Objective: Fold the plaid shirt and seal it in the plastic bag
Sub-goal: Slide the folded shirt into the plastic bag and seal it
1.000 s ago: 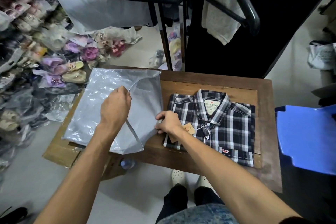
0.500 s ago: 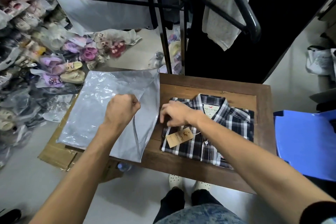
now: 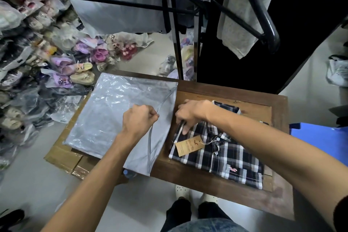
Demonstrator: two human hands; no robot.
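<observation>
A folded dark plaid shirt (image 3: 222, 154) with a brown hang tag (image 3: 188, 145) lies on the right half of a small wooden table (image 3: 216, 92). A clear plastic bag (image 3: 105, 118) lies flat on the table's left half, its mouth facing the shirt. My left hand (image 3: 139, 120) is closed on the upper edge of the bag's mouth and holds it lifted. My right hand (image 3: 192, 113) rests on the shirt's left, collar-side edge, fingers curled over the fabric. The collar is hidden under my right forearm.
Cardboard (image 3: 62, 156) juts out under the bag at the table's left. Bagged shoes (image 3: 62, 66) pile up on the floor at left. A black clothes rack (image 3: 177, 43) with hanging garments stands behind the table. A blue stool (image 3: 323, 141) is at right.
My right hand moved from the hang tag up to the shirt's left edge. The shirt has slid left toward the bag's mouth. My left hand keeps the bag's edge pinched.
</observation>
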